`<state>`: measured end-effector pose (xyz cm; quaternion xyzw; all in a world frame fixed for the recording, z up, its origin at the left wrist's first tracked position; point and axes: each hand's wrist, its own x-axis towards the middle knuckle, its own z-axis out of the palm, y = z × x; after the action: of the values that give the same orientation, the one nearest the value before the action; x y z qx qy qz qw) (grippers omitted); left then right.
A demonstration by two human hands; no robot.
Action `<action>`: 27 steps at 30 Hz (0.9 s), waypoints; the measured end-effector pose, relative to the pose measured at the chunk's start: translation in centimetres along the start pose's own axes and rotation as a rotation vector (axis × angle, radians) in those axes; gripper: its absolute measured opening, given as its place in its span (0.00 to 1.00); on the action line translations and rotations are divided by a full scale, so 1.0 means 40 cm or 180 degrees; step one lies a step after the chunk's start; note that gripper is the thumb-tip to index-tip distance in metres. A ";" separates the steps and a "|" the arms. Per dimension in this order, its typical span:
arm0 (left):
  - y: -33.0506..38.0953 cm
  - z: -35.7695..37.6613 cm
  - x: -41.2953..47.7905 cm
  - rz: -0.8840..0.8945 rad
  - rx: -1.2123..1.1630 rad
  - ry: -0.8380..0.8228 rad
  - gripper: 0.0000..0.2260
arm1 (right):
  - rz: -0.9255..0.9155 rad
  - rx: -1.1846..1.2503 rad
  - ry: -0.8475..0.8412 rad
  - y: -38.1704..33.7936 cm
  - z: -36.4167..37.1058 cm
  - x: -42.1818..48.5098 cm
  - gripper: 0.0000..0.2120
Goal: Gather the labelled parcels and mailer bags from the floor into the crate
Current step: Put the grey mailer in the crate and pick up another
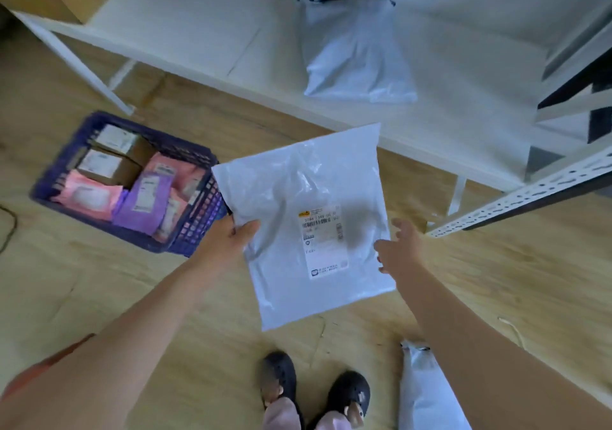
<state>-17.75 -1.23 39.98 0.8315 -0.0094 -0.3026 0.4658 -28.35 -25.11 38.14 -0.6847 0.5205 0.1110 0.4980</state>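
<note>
A white mailer bag (291, 204) with a printed shipping label hangs above the wooden floor in the middle of the view. My left hand (231, 237) pinches its left edge, thumb on top. My right hand (399, 247) is at the bag's right edge with fingers spread, apart from it or barely touching. The dark blue crate (198, 227) stands on the floor to the left, holding two labelled brown boxes (109, 155) and pink and purple mailer bags (149, 198). Another white mailer bag (427, 396) lies on the floor at the bottom right.
A low white shelf board (198, 32) runs across the top, with a white mailer bag (354, 49) lying on it. A perforated metal rack upright (530, 194) slants in at the right. My two dark shoes (314, 386) stand at the bottom centre.
</note>
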 end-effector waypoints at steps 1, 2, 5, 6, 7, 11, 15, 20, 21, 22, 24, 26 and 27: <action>0.021 -0.035 -0.019 0.0022 0.0010 0.0033 0.09 | -0.0199 -0.0120 -0.0041 -0.022 0.000 -0.019 0.31; 0.036 -0.067 -0.035 0.0018 -0.0020 0.0035 0.09 | -0.0357 -0.0106 -0.0174 -0.041 0.002 -0.040 0.32; 0.063 -0.138 -0.068 0.0020 -0.0316 0.0023 0.09 | -0.0429 0.0135 -0.0745 -0.073 0.032 -0.094 0.35; 0.064 -0.159 -0.075 0.0022 -0.0378 -0.0016 0.08 | -0.0361 0.0124 -0.0899 -0.075 0.048 -0.109 0.37; 0.063 -0.177 -0.082 0.0008 -0.0404 -0.0073 0.06 | -0.0268 0.0124 -0.1010 -0.076 0.065 -0.121 0.38; 0.023 -0.242 -0.094 -0.0164 -0.0739 0.0147 0.04 | -0.0028 0.0257 -0.1440 -0.114 0.144 -0.172 0.15; -0.046 -0.351 -0.100 -0.0134 -0.0634 0.0778 0.11 | 0.0042 0.0313 -0.1872 -0.186 0.286 -0.256 0.07; -0.119 -0.564 -0.069 -0.0212 -0.0948 0.1030 0.05 | 0.0020 0.0564 -0.1746 -0.269 0.502 -0.348 0.04; -0.130 -0.608 -0.062 -0.0212 -0.0962 0.0981 0.06 | 0.0015 0.0640 -0.1711 -0.290 0.547 -0.363 0.04; -0.147 -0.660 -0.054 -0.0234 -0.0949 0.0904 0.07 | 0.0021 0.0724 -0.1689 -0.316 0.599 -0.380 0.05; -0.172 -0.738 -0.040 -0.0336 -0.0860 0.0696 0.13 | -0.0010 0.0881 -0.1617 -0.362 0.678 -0.406 0.05; -0.204 -0.825 -0.015 -0.0411 -0.0726 0.0466 0.18 | -0.0001 0.0996 -0.1472 -0.420 0.763 -0.422 0.02; -0.215 -0.858 -0.001 -0.0453 -0.0670 0.0419 0.18 | 0.0020 0.1044 -0.1407 -0.446 0.797 -0.424 0.03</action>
<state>-2.48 30.05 46.42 0.7946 0.1120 -0.2791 0.5274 -9.33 9.84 44.34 -0.5524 0.4123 0.1736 0.7034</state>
